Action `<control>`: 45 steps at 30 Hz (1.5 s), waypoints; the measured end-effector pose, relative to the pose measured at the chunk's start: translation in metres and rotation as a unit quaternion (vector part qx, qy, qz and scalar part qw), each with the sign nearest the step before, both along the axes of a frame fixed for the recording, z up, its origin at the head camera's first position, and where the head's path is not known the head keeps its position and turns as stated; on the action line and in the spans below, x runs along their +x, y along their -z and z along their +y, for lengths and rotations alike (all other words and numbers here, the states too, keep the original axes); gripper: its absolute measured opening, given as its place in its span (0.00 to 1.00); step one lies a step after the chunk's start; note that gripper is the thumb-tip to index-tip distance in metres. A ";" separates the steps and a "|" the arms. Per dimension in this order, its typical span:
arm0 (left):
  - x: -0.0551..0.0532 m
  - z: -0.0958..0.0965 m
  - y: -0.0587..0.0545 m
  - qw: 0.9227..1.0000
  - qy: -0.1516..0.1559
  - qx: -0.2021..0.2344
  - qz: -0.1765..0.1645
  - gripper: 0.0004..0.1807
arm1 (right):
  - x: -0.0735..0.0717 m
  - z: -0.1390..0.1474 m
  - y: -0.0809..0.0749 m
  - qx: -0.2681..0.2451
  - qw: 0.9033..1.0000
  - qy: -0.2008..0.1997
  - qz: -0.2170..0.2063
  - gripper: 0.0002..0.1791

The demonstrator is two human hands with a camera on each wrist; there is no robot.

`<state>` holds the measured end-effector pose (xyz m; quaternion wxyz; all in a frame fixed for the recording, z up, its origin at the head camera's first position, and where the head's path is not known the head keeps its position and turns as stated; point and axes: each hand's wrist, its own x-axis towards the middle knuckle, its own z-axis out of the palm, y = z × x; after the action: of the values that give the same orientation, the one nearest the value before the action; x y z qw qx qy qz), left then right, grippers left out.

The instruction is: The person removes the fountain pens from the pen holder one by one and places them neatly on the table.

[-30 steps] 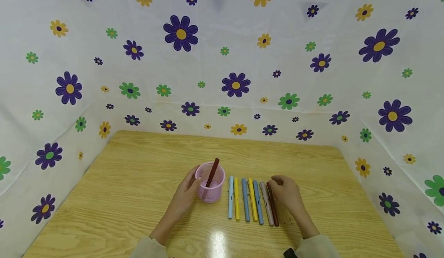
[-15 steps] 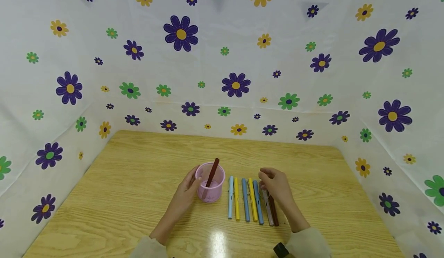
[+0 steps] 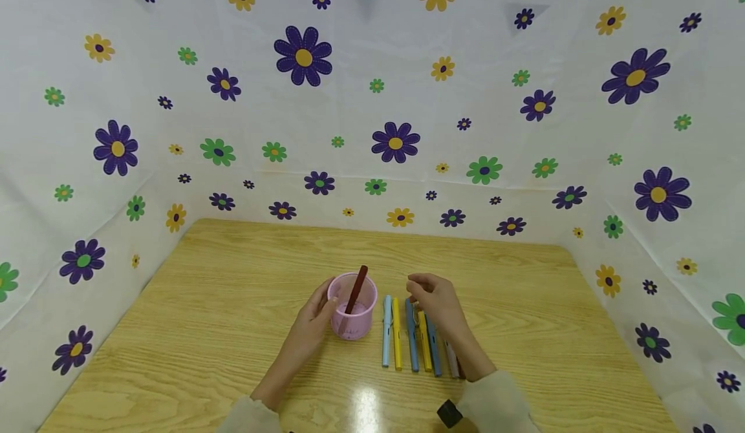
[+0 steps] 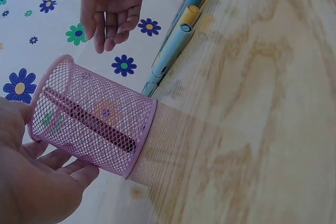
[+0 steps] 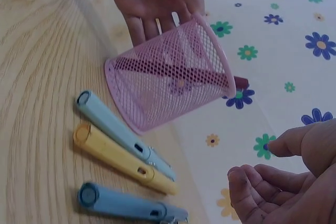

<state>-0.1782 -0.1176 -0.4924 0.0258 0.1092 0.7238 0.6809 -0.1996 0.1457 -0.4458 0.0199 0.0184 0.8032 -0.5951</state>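
Observation:
A pink mesh pen cup (image 3: 352, 326) stands on the wooden table, a dark red pen (image 3: 357, 289) leaning inside with its end above the rim. My left hand (image 3: 310, 323) holds the cup from the left, thumb at the rim and fingers along the mesh wall. To the cup's right lies a row of pens: a light blue pen (image 3: 387, 336), a yellow pen (image 3: 398, 339), a blue pen (image 3: 412, 339) and several more. My right hand (image 3: 439, 304), fingers loosely bent and holding nothing, is over the far ends of the row, covering parts of the right-hand pens.
The wooden table (image 3: 244, 271) has white flower-printed sheeting (image 3: 349, 116) rising behind it and along both sides. A small black object (image 3: 449, 413) shows beside the right sleeve (image 3: 500, 404) at the near edge.
My right hand has moved left across the row of pens, from the dark red pen at the right end toward the blue ones. The left hand and cup have stayed put.

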 end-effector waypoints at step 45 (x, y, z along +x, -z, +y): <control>0.001 -0.001 -0.002 1.000 0.004 0.001 -0.004 0.31 | -0.011 -0.084 -0.006 -0.029 0.996 -0.031 0.076 0.14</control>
<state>-0.1770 -0.1190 -0.4908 0.0314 0.1098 0.7224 0.6820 -0.2106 0.0619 -0.4395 -0.0221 -0.0521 0.7852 -0.6166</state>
